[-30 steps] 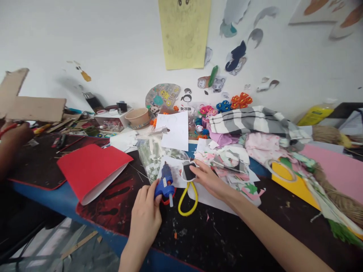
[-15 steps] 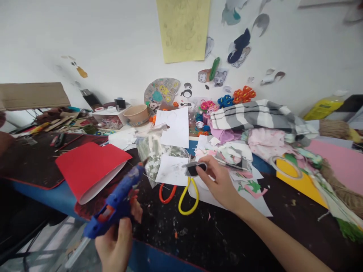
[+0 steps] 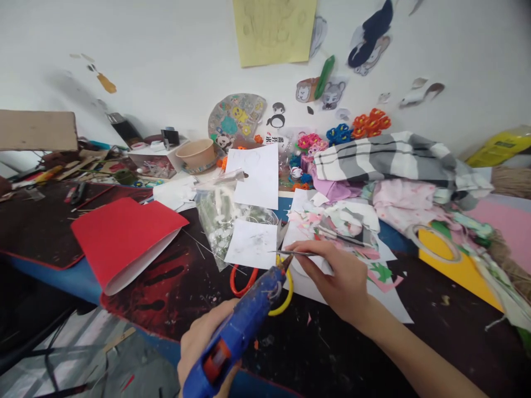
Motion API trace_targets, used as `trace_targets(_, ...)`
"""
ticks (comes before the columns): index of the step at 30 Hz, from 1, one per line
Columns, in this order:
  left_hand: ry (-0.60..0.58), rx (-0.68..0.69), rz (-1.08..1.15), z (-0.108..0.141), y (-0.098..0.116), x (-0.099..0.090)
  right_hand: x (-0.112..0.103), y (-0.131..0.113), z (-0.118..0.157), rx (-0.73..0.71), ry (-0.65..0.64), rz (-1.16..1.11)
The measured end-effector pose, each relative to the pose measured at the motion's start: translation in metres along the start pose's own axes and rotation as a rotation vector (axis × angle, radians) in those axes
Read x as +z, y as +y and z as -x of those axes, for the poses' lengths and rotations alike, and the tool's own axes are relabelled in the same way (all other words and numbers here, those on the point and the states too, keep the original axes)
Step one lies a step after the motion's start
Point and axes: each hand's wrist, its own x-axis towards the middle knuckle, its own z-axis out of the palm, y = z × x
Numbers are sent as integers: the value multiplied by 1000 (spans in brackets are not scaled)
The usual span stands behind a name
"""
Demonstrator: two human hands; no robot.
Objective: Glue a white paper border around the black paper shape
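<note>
My left hand (image 3: 207,337) is wrapped round a blue hot glue gun (image 3: 244,326), whose nozzle points up and to the right. That nozzle is right by the underside of a thin grey cut-out piece (image 3: 295,253); whether they touch I cannot tell. Thumb and fingers of my right hand (image 3: 342,276) pinch the piece, which is seen nearly edge-on. Below lie scissors with a red handle loop (image 3: 243,282) and a yellow handle loop (image 3: 286,301), partly covered by the glue gun. A small white paper (image 3: 251,246) with grey marks rests over part of the scissors.
A folded red sheet (image 3: 124,237) lies on the dark table at left. Paper scraps (image 3: 344,221), plaid cloth (image 3: 398,166) and a tape roll (image 3: 435,243) are at right. A plastic bag (image 3: 213,221), a paper bowl (image 3: 196,156) and crocheted flowers (image 3: 371,122) stand farther back.
My left hand has brought the glue gun rightward, its nozzle now at the grey piece. The right hand has tilted that piece from face-on to nearly edge-on. The view has shifted slightly.
</note>
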Motion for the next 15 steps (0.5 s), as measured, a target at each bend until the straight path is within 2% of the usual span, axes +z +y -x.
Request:
trace_targets(3,-48,11,81,-4,6,2,0,0,0,-26,18,29)
trace_targets(8,-31,81,20,-5,7,3,1,3,2,-56,19,9)
trace_targets(15,-29,44,-11,-1,11,4,0,2,2,-63,25,-14)
